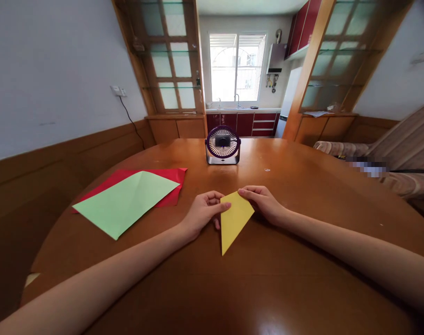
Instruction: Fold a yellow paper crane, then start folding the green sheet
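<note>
Yellow folded paper triangle (233,218) lies flat on glossy wood, both hands' grips pinching its top edge.

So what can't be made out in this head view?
- Red paper sheet: mostly covered by the light green paper sheet.
- Folded yellow paper triangle: layers beneath hidden; left hand and right hand cover its upper corners.
- Sofa: a patch is blurred.

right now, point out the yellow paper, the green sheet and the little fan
yellow paper (233,221), head view, middle of the folded triangle
green sheet (126,202), head view, centre of the sheet
fan (222,143), head view, middle of the grille
</note>
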Motion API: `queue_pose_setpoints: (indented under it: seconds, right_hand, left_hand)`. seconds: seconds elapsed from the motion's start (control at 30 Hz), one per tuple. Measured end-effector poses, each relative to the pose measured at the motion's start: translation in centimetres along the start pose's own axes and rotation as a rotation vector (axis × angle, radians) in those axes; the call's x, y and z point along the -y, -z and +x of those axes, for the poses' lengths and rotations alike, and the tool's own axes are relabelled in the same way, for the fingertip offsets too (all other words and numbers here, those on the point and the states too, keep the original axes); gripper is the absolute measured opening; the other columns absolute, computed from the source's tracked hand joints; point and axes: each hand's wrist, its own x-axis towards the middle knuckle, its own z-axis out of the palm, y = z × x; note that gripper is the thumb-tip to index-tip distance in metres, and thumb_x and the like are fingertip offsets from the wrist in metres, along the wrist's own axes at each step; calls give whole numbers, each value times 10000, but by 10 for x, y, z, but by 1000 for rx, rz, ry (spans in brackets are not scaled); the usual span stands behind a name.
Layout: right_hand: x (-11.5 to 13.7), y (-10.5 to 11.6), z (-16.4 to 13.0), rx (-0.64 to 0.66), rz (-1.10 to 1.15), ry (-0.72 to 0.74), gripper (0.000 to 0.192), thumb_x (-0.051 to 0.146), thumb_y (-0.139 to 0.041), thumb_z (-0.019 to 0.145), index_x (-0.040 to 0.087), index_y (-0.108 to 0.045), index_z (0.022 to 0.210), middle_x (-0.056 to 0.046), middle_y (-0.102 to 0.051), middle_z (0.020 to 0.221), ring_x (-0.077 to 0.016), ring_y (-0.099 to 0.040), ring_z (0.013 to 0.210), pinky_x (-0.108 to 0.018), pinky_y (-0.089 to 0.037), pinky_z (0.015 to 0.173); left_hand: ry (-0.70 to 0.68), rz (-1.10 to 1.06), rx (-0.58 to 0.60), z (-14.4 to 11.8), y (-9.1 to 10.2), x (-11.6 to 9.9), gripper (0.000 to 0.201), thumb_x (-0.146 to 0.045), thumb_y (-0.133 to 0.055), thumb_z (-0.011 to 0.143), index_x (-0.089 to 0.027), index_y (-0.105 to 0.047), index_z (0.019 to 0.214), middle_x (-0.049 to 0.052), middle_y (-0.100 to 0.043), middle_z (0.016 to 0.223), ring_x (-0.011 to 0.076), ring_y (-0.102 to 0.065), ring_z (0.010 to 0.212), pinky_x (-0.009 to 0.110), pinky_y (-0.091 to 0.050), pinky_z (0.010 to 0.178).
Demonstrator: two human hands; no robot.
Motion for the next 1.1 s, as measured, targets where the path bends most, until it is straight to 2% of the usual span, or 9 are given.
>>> queue_pose_setpoints:
  seconds: [0.1, 0.17, 0.4, 0.5, 0.6, 0.7, 0.8, 0.97, 1.1]
  right_hand:
    - [0, 0, 0, -42, -37, -9, 288, 403, -725, 725, 141, -638, 645, -5, -590, 579, -105, -504, 500, -243, -342, 493]
    - [0, -1, 1, -55, -52, -14, 282, 391, -733, 711, 143, -642, 613, -10, -597, 570, -109, -506, 497, -245, -341, 487]
    - [2, 0, 3, 105, 20, -38, 351, 483, -702, 756, 133, -679, 766, -50, -670, 726, -141, -593, 643, -281, -450, 641]
    - [1, 0, 4, 77, -38, -25, 320, 443, -747, 717, 138, -654, 694, -17, -623, 642, -102, -522, 548, -245, -396, 540]
    - [0, 1, 4, 58, -106, -5, 335, 448, -747, 713, 140, -636, 641, 12, -571, 572, -71, -445, 474, -223, -311, 462]
    - [0, 0, 3, 55, -163, 5, 341, 458, -744, 713, 138, -644, 652, 23, -555, 550, -56, -414, 439, -218, -259, 433]
    - [2, 1, 2, 70, -208, 24, 353, 483, -717, 735, 144, -645, 671, 23, -556, 551, -58, -420, 426, -222, -251, 430]
    - [0, 4, 5, 49, -335, 77, 346, 473, -683, 770, 147, -686, 888, 21, -559, 594, -79, -441, 468, -233, -283, 460]
    - [-4, 11, 12, 26, -534, 268, 346, 412, -643, 828, 183, -595, 1083, 56, -486, 606, -100, -433, 523, -241, -337, 513]
  left_hand:
    - [84, -25, 74, 0, -2, -1, 359, -451, -721, 743, -112, -619, 800, 33, -639, 615, 104, -573, 446, 191, -468, 381]
    - [103, -25, 76, 1, -2, -1, 342, -439, -702, 759, -104, -637, 746, 36, -624, 569, 103, -566, 444, 181, -452, 379]
    - [41, -41, -83, 4, 4, 2, 331, -412, -732, 725, -85, -676, 712, 44, -621, 554, 88, -525, 430, 186, -412, 379]
    - [12, -40, -114, 5, 5, 2, 338, -423, -736, 721, -91, -673, 711, 55, -644, 600, 95, -546, 453, 196, -435, 401]
    - [49, -18, -60, 4, 5, 0, 350, -434, -750, 707, -93, -684, 750, 64, -663, 645, 105, -569, 483, 205, -462, 429]
    - [92, 39, 2, 4, 4, -2, 357, -413, -790, 671, -86, -698, 783, 75, -680, 709, 94, -566, 501, 191, -449, 429]
    - [84, 59, -16, 3, 4, -1, 336, -390, -791, 672, -86, -693, 779, 68, -678, 719, 82, -545, 478, 191, -423, 416]
    - [7, 115, -104, 6, 7, 5, 313, -403, -738, 725, -107, -682, 810, 57, -681, 741, 97, -560, 526, 205, -421, 469]
    - [-92, 303, -131, 13, 13, 10, 295, -405, -702, 761, -120, -676, 829, 66, -692, 813, 152, -621, 689, 235, -454, 592]
